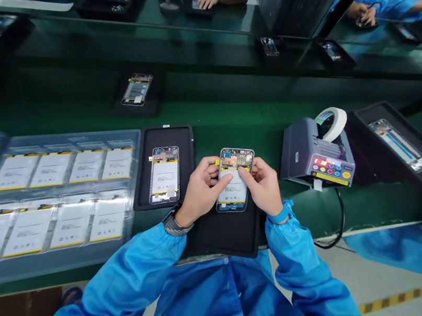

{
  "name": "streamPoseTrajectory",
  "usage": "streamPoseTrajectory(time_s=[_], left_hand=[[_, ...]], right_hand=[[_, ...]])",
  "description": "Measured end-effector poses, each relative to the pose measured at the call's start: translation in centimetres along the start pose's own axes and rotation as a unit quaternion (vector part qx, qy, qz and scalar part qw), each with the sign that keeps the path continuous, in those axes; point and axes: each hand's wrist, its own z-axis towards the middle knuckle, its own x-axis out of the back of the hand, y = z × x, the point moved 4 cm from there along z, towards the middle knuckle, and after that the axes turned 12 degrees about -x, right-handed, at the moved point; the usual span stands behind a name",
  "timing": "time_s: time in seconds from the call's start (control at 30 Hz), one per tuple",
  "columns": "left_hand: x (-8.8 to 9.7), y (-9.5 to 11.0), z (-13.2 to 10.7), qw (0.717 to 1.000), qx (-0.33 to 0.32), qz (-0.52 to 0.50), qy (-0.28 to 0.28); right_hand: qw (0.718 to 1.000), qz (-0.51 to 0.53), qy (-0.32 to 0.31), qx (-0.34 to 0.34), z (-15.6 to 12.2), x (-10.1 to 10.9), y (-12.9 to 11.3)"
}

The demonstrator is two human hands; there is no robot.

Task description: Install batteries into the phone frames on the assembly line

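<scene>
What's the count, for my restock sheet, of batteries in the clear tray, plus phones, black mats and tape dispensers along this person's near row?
Batteries: 8
Phones: 3
Black mats: 3
Tape dispensers: 1
Total: 15

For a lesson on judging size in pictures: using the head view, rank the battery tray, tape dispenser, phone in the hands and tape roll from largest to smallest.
1. Battery tray
2. Tape dispenser
3. Phone and tape roll: these look alike, and the phone is nearer the camera, so they can't be ranked.
</scene>
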Motion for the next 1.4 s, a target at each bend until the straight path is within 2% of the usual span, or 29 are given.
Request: streamPoseTrajectory(time_s=[0.5,0.73,0.83,1.1,1.4], left_hand=[[-0.3,0.2,-0.2,0.999,0.013,-0.012,-0.027],[-0.3,0.7,-0.1,1.000,-0.008,-0.006,-0.011],[-0.2,0.7,-0.2,1.000,0.005,-0.014,-0.012],[-0.3,0.7,-0.1,0.999,0.037,-0.015,0.011],[-0.2,1.3,-0.3,1.000,0.012,0.019,0.004]], right_hand=[[1.000,0.017,-0.020,-0.005,0.0,0.2,-0.3],[0.999,0.023,-0.027,0.004,-0.2,0.1,-0.2],[1.000,0.000,-0.019,0.005,-0.4,-0.1,-0.1],[0.997,-0.054,-0.015,0.043,-1.2,-0.9,-0.1],[0.993,-0.080,-0.004,0.083,-1.6,-0.7,-0.5]])
